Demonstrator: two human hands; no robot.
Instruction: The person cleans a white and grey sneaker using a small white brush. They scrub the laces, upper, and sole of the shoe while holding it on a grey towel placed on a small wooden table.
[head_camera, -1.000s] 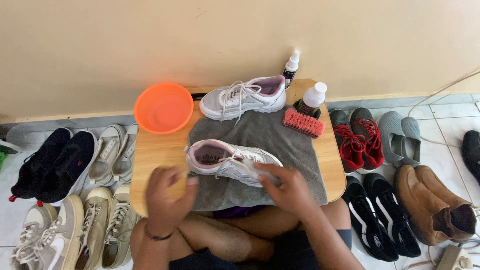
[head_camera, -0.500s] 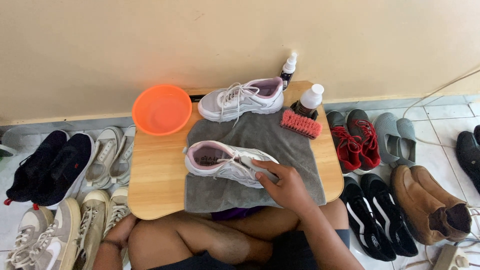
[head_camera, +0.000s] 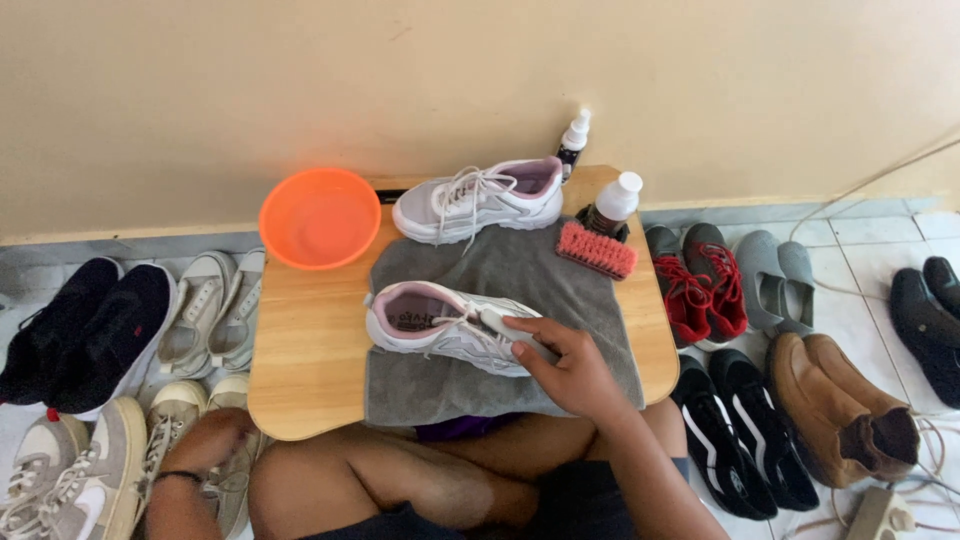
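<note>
The right hand (head_camera: 565, 370) gripped the toe of a sneaker (head_camera: 450, 325) lying on the towel (head_camera: 560, 290) on the worktop (head_camera: 300, 340). The left hand (head_camera: 215, 440) hung by the knee, its grip untellable. The brush (head_camera: 597, 250) and bottles lay untouched; cleaning looked barely begun.

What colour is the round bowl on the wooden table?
The bowl is bright orange, seen clearly in the head view.
</note>
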